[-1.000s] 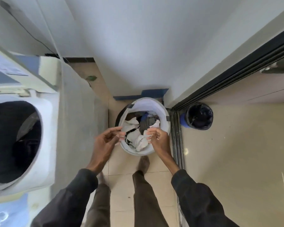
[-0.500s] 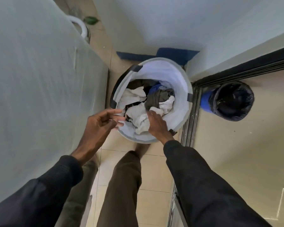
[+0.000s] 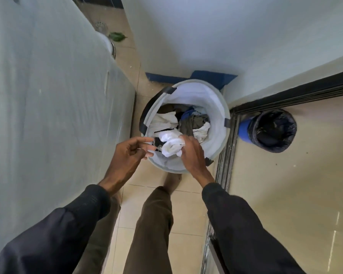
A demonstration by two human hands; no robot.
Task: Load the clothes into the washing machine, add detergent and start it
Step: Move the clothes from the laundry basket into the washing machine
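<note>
The clothes sit in a round white fabric laundry basket (image 3: 216,107) with dark handle straps, on the beige tiled floor (image 3: 186,214) at the centre of the frame, just in front of the person's feet. The right hand (image 3: 192,153) reaches in over the near rim, and its grip is closed on a crumpled white garment (image 3: 171,144) at the top of the pile. The left hand (image 3: 130,153) hovers at the lower left edge of the basket with fingers loosely bent. Its grip is released, holding nothing I can make out.

Deeper in lie another white cloth (image 3: 162,121), an olive-grey garment (image 3: 192,124) and a scrap of blue fabric (image 3: 187,114). A blue bin with a black liner (image 3: 273,130) stands to the right, beyond the dark sliding-door track (image 3: 226,155). A pale flat panel (image 3: 48,115) fills the left of the frame, and no drum opening shows here.

This looks like the first lift of the loading step, with the basket still nearly full. To do it well, the free hand should come in under the white bundle so nothing trails (the pieces look tangled together, and a one-handed pull may drag the neighbours over the rim). Gathering an armful with both hands would save trips. Lifting straight up keeps the soft-sided basket from tipping towards the legs.
</note>
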